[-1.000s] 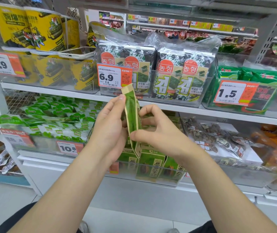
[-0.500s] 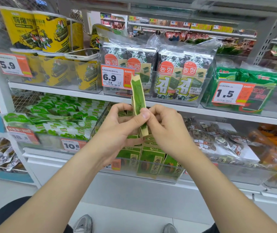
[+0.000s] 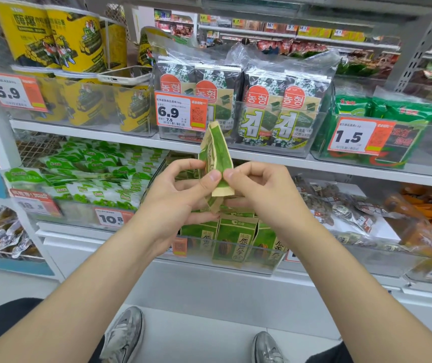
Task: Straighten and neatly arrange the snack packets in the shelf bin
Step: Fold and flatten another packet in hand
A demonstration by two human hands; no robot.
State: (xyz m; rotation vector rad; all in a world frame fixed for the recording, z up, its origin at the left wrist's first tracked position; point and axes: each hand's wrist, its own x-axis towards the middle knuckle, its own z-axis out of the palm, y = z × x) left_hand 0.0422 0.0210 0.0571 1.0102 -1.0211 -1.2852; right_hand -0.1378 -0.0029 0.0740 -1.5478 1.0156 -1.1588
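A green and tan snack packet (image 3: pixel 215 153) stands upright, edge on to me, in front of the middle shelf. My left hand (image 3: pixel 181 195) pinches its lower part from the left with the thumb on its face. My right hand (image 3: pixel 259 189) pinches the same part from the right. Below my hands a clear shelf bin (image 3: pixel 262 260) holds several matching green packets (image 3: pixel 232 242) standing upright in a row.
Left of the bin lie green and white packets (image 3: pixel 92 174); to its right, clear bags of dark snacks (image 3: pixel 340 205). The shelf above carries yellow tubs (image 3: pixel 52 38), seaweed packs (image 3: pixel 270 106) and price tags (image 3: pixel 181 111). My grey shoes (image 3: pixel 126 334) are on the floor.
Both hands have lifted the packet slightly and slid down to pinch its lower part. The packet has turned a little, so more of its face shows.
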